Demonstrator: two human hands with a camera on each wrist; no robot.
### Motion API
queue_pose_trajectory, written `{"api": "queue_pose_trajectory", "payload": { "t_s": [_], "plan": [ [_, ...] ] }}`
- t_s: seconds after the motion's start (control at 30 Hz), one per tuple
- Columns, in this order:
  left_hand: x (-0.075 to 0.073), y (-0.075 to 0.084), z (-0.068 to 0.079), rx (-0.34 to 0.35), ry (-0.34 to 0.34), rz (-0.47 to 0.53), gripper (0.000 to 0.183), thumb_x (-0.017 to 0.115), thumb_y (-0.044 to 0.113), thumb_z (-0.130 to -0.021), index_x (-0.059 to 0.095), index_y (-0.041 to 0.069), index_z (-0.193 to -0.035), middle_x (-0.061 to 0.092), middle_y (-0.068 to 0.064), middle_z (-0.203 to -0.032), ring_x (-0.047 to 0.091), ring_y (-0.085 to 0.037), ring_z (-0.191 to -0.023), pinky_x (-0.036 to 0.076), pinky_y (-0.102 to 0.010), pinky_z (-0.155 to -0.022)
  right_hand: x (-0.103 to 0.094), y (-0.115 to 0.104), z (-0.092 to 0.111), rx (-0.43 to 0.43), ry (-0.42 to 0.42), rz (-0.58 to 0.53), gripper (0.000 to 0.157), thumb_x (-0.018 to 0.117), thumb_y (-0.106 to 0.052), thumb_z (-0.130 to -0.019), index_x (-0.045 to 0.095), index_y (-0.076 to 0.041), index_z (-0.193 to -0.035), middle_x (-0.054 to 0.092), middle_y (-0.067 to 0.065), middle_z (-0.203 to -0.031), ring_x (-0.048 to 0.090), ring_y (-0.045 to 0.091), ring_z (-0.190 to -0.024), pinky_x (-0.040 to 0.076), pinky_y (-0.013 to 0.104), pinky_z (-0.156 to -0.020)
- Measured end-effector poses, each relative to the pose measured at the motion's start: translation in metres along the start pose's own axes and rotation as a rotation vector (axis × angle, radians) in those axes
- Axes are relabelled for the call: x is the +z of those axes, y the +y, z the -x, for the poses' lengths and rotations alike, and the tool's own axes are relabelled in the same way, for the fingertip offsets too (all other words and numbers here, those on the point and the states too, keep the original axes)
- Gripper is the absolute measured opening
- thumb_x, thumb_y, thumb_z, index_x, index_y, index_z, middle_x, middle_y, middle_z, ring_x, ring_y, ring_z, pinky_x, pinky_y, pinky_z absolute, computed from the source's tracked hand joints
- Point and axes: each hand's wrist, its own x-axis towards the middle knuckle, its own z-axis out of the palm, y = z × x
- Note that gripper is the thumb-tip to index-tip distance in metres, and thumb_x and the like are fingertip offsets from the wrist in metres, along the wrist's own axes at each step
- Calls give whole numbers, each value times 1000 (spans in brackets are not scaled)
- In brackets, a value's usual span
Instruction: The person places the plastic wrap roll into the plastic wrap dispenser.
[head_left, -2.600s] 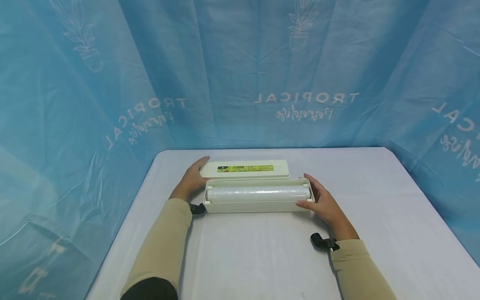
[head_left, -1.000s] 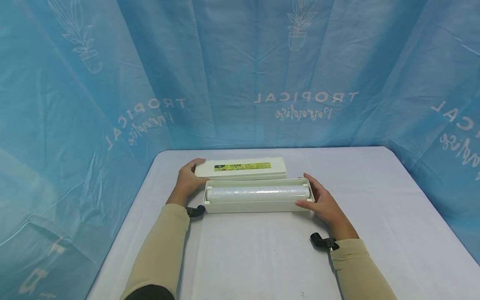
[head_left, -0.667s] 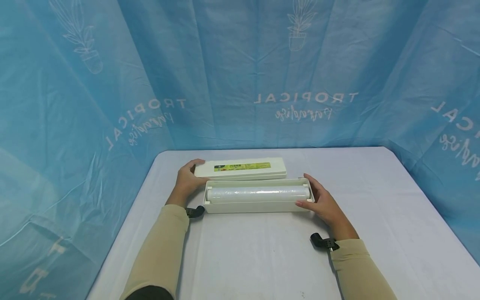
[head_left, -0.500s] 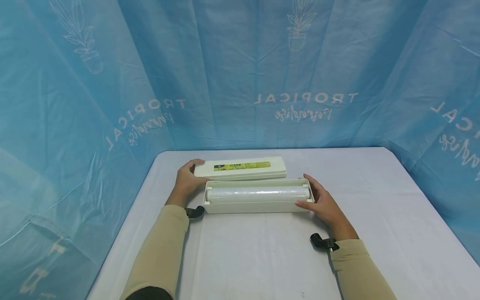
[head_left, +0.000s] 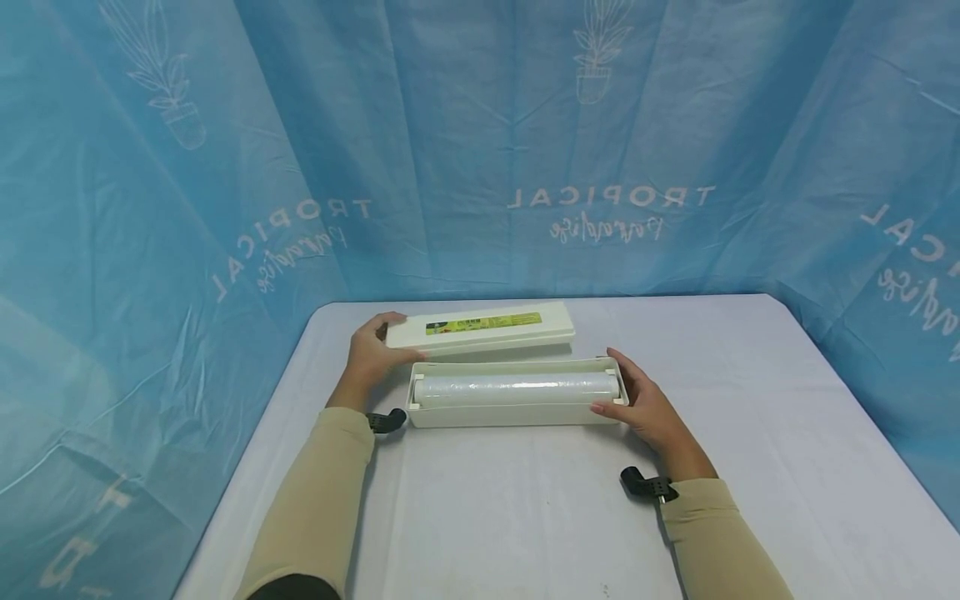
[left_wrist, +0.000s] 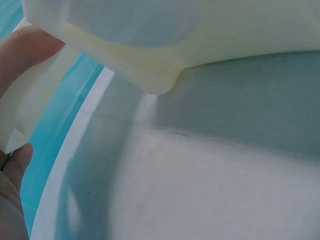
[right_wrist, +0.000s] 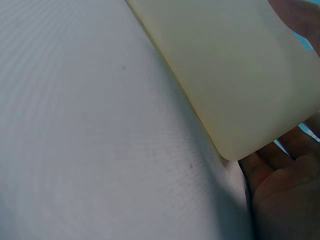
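Note:
A long white lid (head_left: 480, 328) with a yellow-green label is gripped at its left end by my left hand (head_left: 371, 354), thumb at the near edge and fingers at the far edge. Its right end is tipped up and away behind the box. In front of it stands an open white box (head_left: 510, 416) on the table, with a roll of cling film (head_left: 517, 387) lying inside. My right hand (head_left: 652, 408) holds the box's right end, thumb on the front wall and fingers behind. The right wrist view shows the box's end (right_wrist: 235, 75) against that hand.
A white cloth covers the table (head_left: 510, 517). Blue printed curtains (head_left: 480, 150) hang behind it and along both sides. A black wrist camera (head_left: 645, 483) with a cable is strapped to the right wrist, another (head_left: 386, 421) to the left.
My left hand has drawn the lid a little to the left and back, and its right end has risen off the table. The box and right hand have stayed in place.

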Motion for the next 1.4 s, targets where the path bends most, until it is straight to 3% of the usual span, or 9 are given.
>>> {"api": "queue_pose_trajectory", "payload": {
  "t_s": [0.17,0.43,0.63,0.9,1.1,1.4],
  "plan": [
    [-1,4,-1,-38,-1,16,91,109,30,-53,69,14,-133,67,-7,-130,64,-25,-109,57,-33,-82,0,0,0,9,1,10,109,94,-23,-84,25,-21,-169,40,6,-162,45,29,-139,44,26,-104],
    [-5,14,1,-46,-4,-1,93,109,39,-51,69,17,-132,66,-4,-131,63,-26,-113,57,-42,-87,1,-2,1,15,3,7,110,94,-25,-83,25,-22,-169,40,6,-162,45,29,-140,38,53,-113],
    [-7,18,2,-7,-11,-17,91,108,39,-54,69,15,-133,64,-4,-135,61,-26,-119,54,-47,-93,1,-1,1,19,7,6,111,94,-25,-83,25,-21,-169,38,7,-163,44,30,-141,39,51,-113],
    [-7,23,4,-24,-17,-27,90,107,44,-54,70,19,-131,62,-2,-138,55,-28,-130,50,-50,-102,1,-1,0,11,8,7,111,95,-25,-83,25,-21,-169,38,7,-163,43,30,-142,37,54,-114],
    [-8,25,6,-20,-11,-24,91,107,47,-52,70,19,-131,64,-1,-135,59,-27,-124,53,-49,-95,0,0,0,15,11,6,111,95,-24,-83,25,-20,-169,38,7,-164,42,30,-143,37,54,-114],
    [-7,30,12,-16,-13,4,92,107,42,-54,68,18,-134,67,-3,-128,65,-25,-108,58,-39,-80,0,0,0,26,18,6,111,95,-25,-82,25,-21,-169,37,8,-164,41,32,-145,36,56,-114]
  ]
}}
